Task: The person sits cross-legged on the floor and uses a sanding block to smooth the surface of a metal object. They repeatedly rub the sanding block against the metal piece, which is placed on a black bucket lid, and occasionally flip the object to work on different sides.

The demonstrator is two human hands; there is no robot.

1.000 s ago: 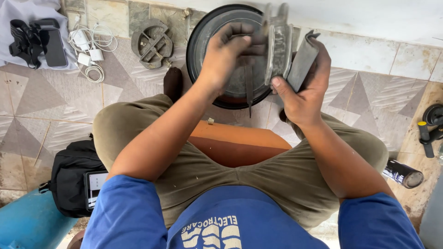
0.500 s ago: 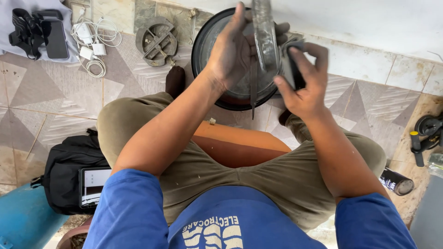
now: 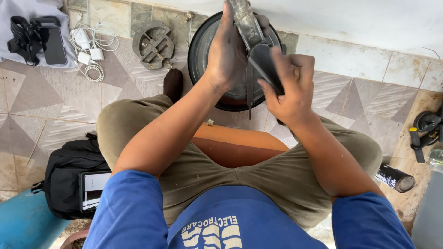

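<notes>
- Head view: round black pan [image 3: 203,69] sits at twelve o'clock on the tiled floor [image 3: 55,115].
- Left hand [image 3: 228,48] clamps a grey metal part [image 3: 247,25] over the pan.
- Right hand [image 3: 290,87] grips a dark curved piece [image 3: 267,64], touching that part.

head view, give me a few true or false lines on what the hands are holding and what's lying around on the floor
1. Both hands grip one dirty metal part above a round black pan. True: the left hand and right hand both close on it.
2. The person sits on a blue stool. False: the seat between the legs is orange-brown.
3. White charger cables lie on the tiled floor at upper left. True.
4. The black bag lies beside the right leg. False: it lies by the left leg.
5. A black spray can lies on its side at right. True.
</notes>
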